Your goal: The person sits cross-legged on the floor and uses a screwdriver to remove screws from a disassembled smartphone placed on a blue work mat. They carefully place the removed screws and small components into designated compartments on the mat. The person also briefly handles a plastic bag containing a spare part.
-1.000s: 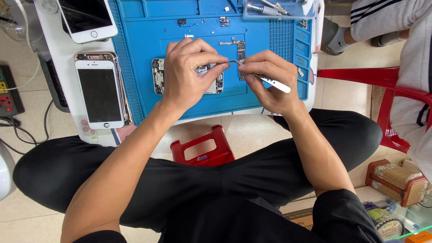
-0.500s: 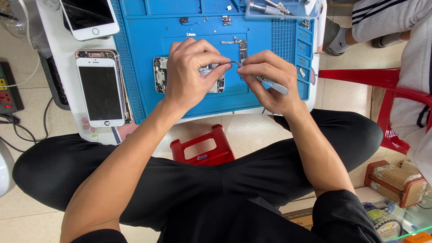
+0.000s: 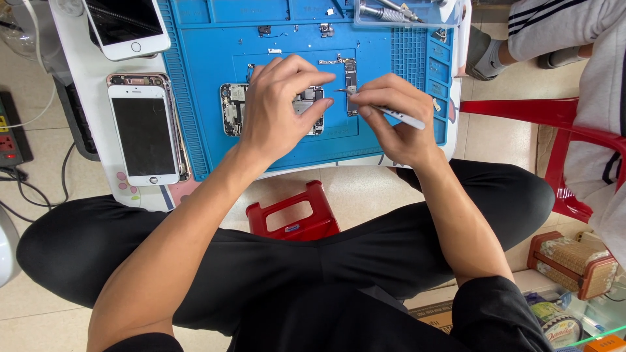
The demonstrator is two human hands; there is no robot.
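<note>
Head view, the only one: an opened phone chassis (image 3: 274, 107) is laid flat near the middle of the blue repair mat (image 3: 195, 130), internals up.

The left hand (image 3: 277, 107) is spread over the chassis, fingers curled down; the frame is pinned at its right end by thumb and fingertips. The grip is half-closed, more a clamp than a full grasp.

The right hand (image 3: 391, 114) is closed in a pencil grip on a slim white-handled tool (image 3: 398, 116). Its metal tip (image 3: 342, 90) is aimed left at the chassis's upper right corner, just beside the left fingertips. Contact with a part cannot be confirmed; the spot is too small to tell.

Handling, as judged: the chassis is light, stiff and thin, but the exposed boards and connectors are fragile. It is best held by the outer frame edges, not the internals. A slim loose board (image 3: 351, 78) on the mat just above the tool tip is judged equally delicate.

Two assembled phones (image 3: 145, 133) (image 3: 127, 23) are seen at the left, off the mat. Small loose parts (image 3: 326, 29) are scattered on the mat's upper section.
</note>
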